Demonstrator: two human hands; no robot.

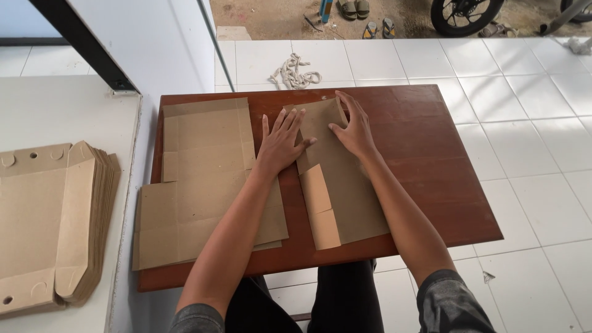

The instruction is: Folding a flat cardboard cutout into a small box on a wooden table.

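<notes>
A small reddish-brown wooden table [431,160] stands in front of me. On its middle lies a folded brown cardboard box blank [342,191]. My left hand [280,142] presses flat on the blank's left edge, fingers spread. My right hand [353,126] presses flat on the blank's upper part, fingers together and pointing away from me. A second brown cardboard blank [203,179] lies unfolded on the table's left side, partly under my left forearm and overhanging the left edge.
A stack of several folded cardboard blanks [55,222] sits on a white surface [55,111] to the left. White floor tiles [530,123] surround the table. A coil of white rope [295,71] lies on the floor beyond it. Sandals and a motorcycle wheel [465,15] are farther off.
</notes>
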